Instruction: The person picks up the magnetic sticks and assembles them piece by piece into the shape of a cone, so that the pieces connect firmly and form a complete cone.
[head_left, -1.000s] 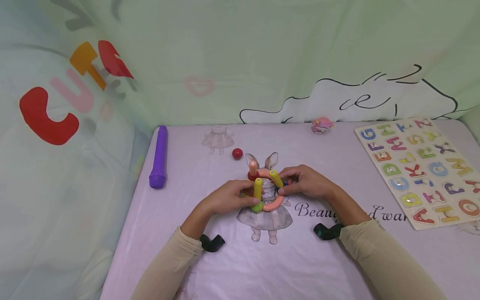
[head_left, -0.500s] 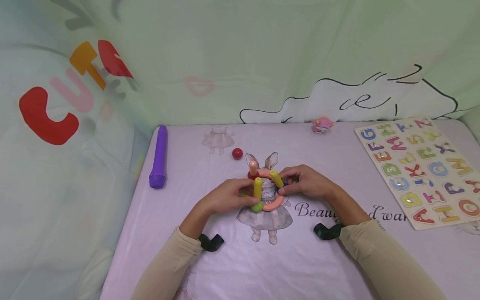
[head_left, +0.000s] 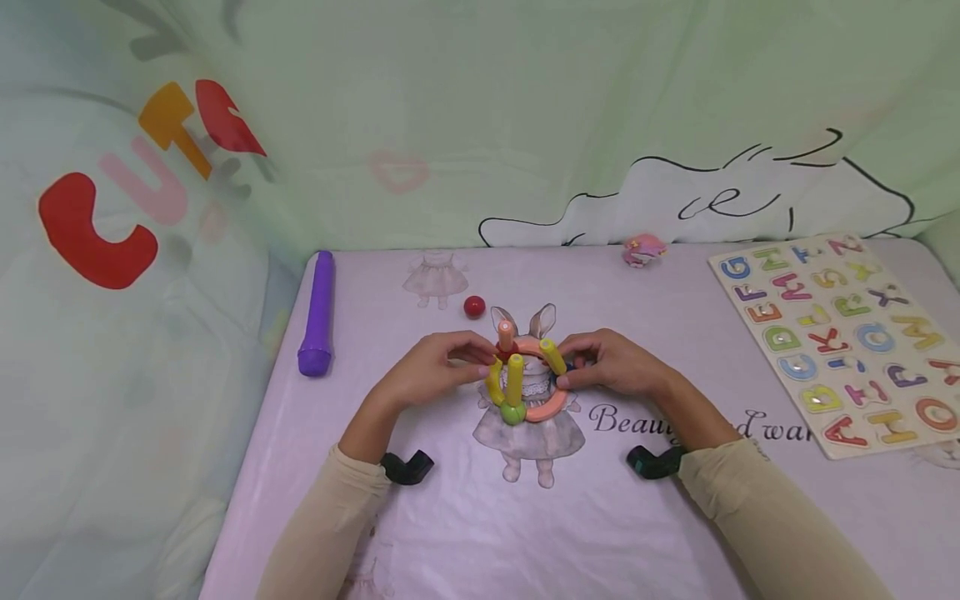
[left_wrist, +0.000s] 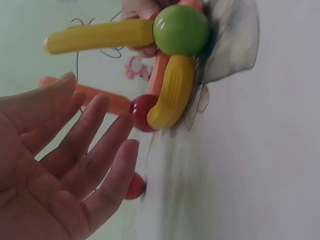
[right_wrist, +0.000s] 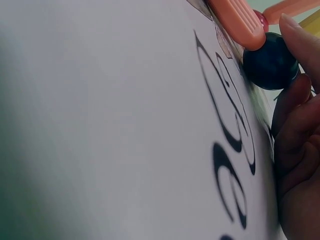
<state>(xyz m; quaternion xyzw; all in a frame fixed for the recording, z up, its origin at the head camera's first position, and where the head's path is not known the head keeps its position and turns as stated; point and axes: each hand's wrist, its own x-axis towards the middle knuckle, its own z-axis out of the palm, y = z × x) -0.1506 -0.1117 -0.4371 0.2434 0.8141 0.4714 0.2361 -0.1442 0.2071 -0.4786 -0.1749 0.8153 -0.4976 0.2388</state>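
A ring of curved rods joined by coloured balls lies on the table, with straight rods standing up from it. Its curved parts are an orange rod (head_left: 551, 407) and a yellow one (left_wrist: 175, 92). An upright yellow rod (head_left: 514, 379) rises from the green ball (left_wrist: 181, 30); an orange rod (head_left: 505, 335) rises from the red ball (left_wrist: 143, 112). My right hand (head_left: 618, 363) pinches the dark blue ball (right_wrist: 270, 61), beside a leaning yellow rod (head_left: 553, 357). My left hand (head_left: 442, 367), fingers loosely extended, hovers by the ring's left side, holding nothing.
A loose red ball (head_left: 474, 307) lies behind the ring. Further left is a purple stick-like toy (head_left: 317, 317). At the back edge sits a small pink toy (head_left: 643, 250). A wooden alphabet board (head_left: 840, 342) covers the right side.
My left hand has let go near the green ball's upright yellow rod and drawn back to the left and away, uncovering the yellow curved rod. The right hand stays in place.
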